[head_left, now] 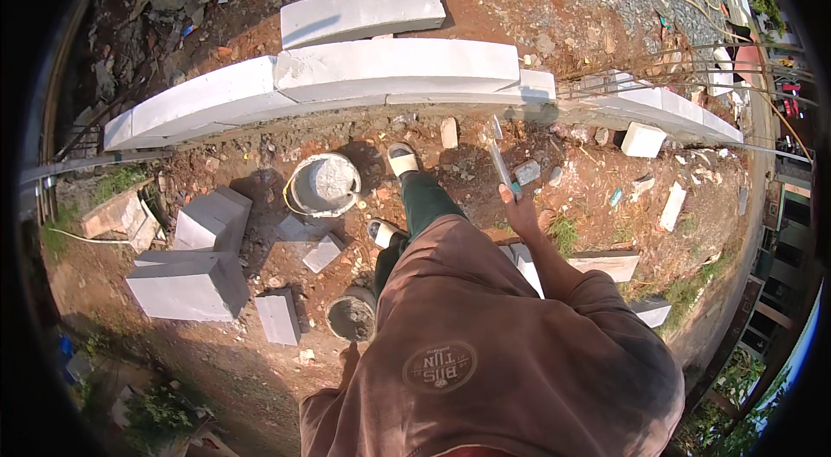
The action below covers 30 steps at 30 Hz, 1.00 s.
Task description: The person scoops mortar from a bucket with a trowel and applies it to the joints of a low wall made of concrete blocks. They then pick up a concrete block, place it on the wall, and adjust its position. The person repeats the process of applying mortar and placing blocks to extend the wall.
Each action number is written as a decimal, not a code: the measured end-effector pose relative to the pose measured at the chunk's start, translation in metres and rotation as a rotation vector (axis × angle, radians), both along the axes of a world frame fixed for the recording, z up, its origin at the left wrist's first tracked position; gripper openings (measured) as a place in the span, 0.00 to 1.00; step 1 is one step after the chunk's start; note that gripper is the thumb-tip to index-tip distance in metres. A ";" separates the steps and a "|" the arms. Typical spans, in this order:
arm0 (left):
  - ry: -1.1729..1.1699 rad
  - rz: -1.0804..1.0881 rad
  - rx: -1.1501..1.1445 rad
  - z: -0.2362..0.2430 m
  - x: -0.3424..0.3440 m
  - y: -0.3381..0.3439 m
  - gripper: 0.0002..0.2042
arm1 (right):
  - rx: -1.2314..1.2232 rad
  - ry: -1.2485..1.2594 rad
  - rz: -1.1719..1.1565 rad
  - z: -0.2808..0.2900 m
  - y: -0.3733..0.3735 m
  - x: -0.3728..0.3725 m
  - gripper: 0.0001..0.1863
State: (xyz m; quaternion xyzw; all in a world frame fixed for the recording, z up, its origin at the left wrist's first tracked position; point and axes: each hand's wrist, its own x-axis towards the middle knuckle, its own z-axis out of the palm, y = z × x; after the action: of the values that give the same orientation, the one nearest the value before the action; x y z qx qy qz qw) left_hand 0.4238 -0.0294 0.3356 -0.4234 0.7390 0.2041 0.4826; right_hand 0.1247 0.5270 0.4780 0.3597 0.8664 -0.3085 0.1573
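My right hand (519, 208) is closed round the teal grip of a narrow metal-bladed tool (500, 164), seen nearly edge-on. Its blade reaches away over the soil toward a low wall of pale blocks (398, 66); the exact kind is unclear. My left hand (349, 359) hangs low beside my shirt, small and dark, with its fingers hard to make out. Nearest to it stands a small bucket (351, 316) with grey material inside. A larger white bucket (299, 197) holding wet grey mortar (331, 180) stands between my feet and the loose blocks.
Loose pale blocks (195, 284) lie at the left, with smaller cut pieces (278, 317) near the buckets. Another long block (363, 11) rests behind the wall. Thin rods (675, 67) stick out at the wall's right. A white chunk (643, 140) and rubble litter the reddish soil.
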 end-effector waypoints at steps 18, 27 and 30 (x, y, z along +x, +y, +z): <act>0.834 0.462 0.147 0.135 -0.255 0.112 0.18 | 0.181 -0.040 0.289 0.006 0.049 -0.186 0.37; 0.316 0.420 -0.206 0.119 -0.120 0.138 0.23 | 0.261 0.108 0.760 -0.009 0.061 -0.297 0.23; 0.705 0.675 -0.129 0.131 -0.089 0.145 0.26 | 0.290 0.134 0.877 -0.027 0.060 -0.318 0.23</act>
State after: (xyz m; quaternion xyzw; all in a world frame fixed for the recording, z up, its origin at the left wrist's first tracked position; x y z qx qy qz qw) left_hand 0.3344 0.1154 0.4667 -0.5734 0.6900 0.4339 0.0826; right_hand -0.1935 0.5872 0.4512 -0.0429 0.9791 -0.1110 0.1648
